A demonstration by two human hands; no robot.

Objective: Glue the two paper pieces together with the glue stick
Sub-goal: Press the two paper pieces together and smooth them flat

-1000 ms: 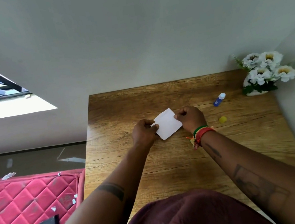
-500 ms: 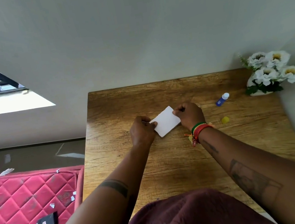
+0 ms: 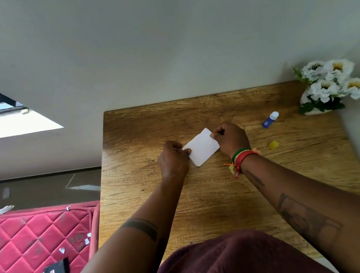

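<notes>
Left hand (image 3: 173, 160) and right hand (image 3: 230, 139) still pinch opposite corners of white rounded paper rectangle (image 3: 202, 147), now lowered onto wooden table (image 3: 206, 202); pressing likely underway.

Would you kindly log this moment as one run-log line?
left hand: pinches paper | right hand: pinches paper | glue stick: uncapped, lying on table | yellow cap: apart

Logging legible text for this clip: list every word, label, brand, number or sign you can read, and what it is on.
No text can be read.
Small black bag on the red mattress: a pale mark, too small and blurred to read.
Blue glue stick: any label is too small to tell.
White paper: the visible face is blank.
</notes>
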